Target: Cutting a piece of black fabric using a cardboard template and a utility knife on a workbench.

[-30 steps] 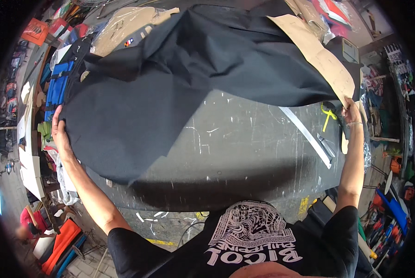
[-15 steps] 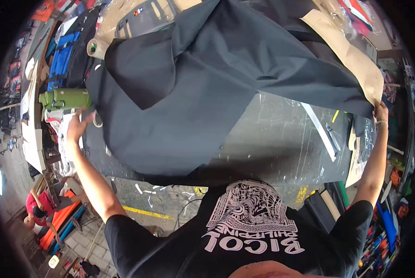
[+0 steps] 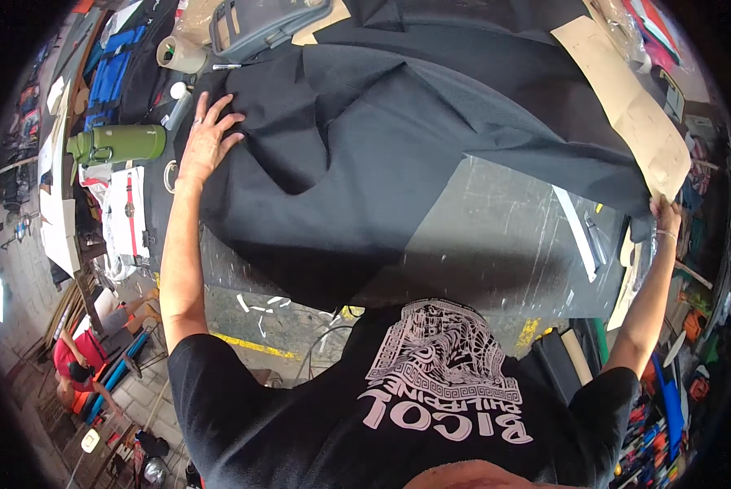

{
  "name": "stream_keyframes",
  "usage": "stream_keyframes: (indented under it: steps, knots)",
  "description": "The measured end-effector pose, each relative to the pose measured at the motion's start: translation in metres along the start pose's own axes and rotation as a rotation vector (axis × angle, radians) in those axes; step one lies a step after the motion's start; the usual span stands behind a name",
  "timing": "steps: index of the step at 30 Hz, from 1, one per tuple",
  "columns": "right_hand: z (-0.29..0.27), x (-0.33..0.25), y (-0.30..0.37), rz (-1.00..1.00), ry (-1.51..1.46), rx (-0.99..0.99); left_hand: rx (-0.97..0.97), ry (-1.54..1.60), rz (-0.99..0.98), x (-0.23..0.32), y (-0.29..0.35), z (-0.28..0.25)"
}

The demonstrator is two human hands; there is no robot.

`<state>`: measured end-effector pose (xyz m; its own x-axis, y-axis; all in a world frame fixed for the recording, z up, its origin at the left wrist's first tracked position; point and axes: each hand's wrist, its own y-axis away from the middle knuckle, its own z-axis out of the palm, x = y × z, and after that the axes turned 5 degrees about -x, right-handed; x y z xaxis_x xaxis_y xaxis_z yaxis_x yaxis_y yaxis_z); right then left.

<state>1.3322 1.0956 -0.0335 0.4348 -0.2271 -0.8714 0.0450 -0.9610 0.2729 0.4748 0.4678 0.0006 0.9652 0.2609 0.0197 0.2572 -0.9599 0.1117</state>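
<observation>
A large sheet of black fabric (image 3: 382,155) lies rumpled across the dark worktable (image 3: 479,236), its near left part sagging over the front edge. My left hand (image 3: 208,140) rests on the fabric's far left part with fingers spread, gripping nothing. At the far right my right hand (image 3: 666,215) is closed on the fabric's right corner, beside the lower end of a long brown paper piece (image 3: 626,106). Whether the paper is also pinched there I cannot tell.
Left of the fabric stand a green bottle (image 3: 129,143) and a whitish cup (image 3: 182,55). A grey case (image 3: 271,24) is at the back. A white ruler (image 3: 576,232) lies on the right. A person in red (image 3: 80,354) works at the lower left.
My left hand has moved away from beside the bottle, farther and to the right, onto the fabric. The raised far part of the fabric has come down. My right hand has shifted slightly nearer.
</observation>
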Motion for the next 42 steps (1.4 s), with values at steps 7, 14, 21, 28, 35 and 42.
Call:
stream_keyframes:
  steps: [7,14,21,28,35,42]
  knots:
    - [0.098,0.029,0.151,0.313,-0.804,-0.268,-0.053,0.153,-0.138,0.001,0.060,0.010]
    - [0.164,0.038,0.330,0.389,-0.642,-0.448,0.220,0.475,-0.554,0.009,-0.005,-0.024]
    - [0.218,0.039,0.382,0.541,-0.127,-0.768,0.545,1.197,-0.714,-0.090,-0.131,-0.051]
    - [0.229,0.113,0.385,0.028,0.228,-0.994,0.341,1.485,-0.650,-0.152,-0.185,-0.028]
    - [0.234,0.148,0.421,-0.081,0.251,-0.707,0.627,0.358,-0.154,0.027,-0.133,-0.011]
    - [0.210,0.199,0.386,-0.033,0.156,-0.426,0.275,0.216,0.301,0.164,-0.088,0.028]
